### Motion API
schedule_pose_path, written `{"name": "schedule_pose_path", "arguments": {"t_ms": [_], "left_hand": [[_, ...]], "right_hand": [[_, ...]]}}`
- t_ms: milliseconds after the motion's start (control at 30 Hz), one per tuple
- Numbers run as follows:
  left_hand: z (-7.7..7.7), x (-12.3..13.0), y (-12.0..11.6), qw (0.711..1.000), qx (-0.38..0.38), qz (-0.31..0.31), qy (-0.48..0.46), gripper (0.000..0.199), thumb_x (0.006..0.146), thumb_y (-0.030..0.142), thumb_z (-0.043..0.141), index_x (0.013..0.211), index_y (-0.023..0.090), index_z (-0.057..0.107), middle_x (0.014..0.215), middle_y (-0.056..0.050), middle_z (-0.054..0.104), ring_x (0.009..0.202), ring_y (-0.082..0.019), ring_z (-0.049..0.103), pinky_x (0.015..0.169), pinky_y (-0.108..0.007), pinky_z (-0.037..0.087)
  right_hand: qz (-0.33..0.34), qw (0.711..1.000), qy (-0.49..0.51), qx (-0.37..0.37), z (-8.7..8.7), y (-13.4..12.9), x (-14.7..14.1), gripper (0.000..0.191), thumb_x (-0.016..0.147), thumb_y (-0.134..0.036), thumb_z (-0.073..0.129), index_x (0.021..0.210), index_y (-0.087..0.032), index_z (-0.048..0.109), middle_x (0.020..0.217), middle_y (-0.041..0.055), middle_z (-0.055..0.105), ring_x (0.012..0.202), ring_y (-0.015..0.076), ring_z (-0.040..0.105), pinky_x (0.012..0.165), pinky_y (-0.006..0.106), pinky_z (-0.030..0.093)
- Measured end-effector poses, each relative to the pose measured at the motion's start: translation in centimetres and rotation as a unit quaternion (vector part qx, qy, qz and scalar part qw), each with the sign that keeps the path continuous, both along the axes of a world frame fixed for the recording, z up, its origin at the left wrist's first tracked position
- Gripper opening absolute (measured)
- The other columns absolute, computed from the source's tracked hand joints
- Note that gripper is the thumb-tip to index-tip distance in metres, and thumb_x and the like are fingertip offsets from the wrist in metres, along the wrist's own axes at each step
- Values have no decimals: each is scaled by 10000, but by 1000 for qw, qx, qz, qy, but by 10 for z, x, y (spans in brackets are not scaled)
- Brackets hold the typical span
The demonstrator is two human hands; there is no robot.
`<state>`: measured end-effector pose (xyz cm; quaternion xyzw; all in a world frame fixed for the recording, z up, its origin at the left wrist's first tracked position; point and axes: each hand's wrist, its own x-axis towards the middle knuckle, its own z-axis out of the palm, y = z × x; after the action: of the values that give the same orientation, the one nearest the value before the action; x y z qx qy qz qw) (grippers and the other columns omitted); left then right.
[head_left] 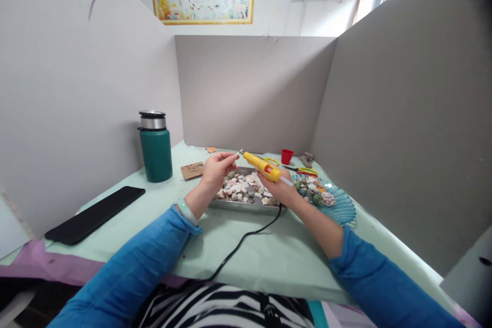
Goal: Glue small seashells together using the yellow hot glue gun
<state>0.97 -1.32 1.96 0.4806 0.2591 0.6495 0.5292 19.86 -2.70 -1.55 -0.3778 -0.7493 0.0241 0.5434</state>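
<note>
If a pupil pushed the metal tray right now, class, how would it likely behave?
The tray probably stays stiff, its walls looking metallic. Being low and wide, it seems unlikely to tip. The loose shells inside would likely shift.

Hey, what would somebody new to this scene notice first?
Probably the bright yellow glue gun in the right grip, by a metal tray of shells. The tall green bottle standing at the left and the blue ribbed plate of shells at the right likely come next.

Partitions (253,92) and a glue gun (261,165) suggest a craft workshop.
</note>
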Motion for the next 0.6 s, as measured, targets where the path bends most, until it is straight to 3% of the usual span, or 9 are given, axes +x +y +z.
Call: {"name": "schedule_pose_path", "arguments": {"t_ms": [133,600], "left_hand": [[-1,0,0,1000,0,-1,6,294,561,250,783,750,96,617,665,-24,629,530,-79,562,569,-220,449],[-3,-1,6,1000,2,0,-4,319,557,263,792,769,99,620,678,-22,627,540,-75,551,563,-220,456]], "right_hand": [[-19,1000,-2,11,1,1,1,188,809,-364,524,721,-206,576,654,4,593,600,155,558,600,278,453],[25,1000,-1,-9,-6,4,1,159,795,-337,533,705,-209,561,645,-2,606,692,174,597,628,278,470]]}}
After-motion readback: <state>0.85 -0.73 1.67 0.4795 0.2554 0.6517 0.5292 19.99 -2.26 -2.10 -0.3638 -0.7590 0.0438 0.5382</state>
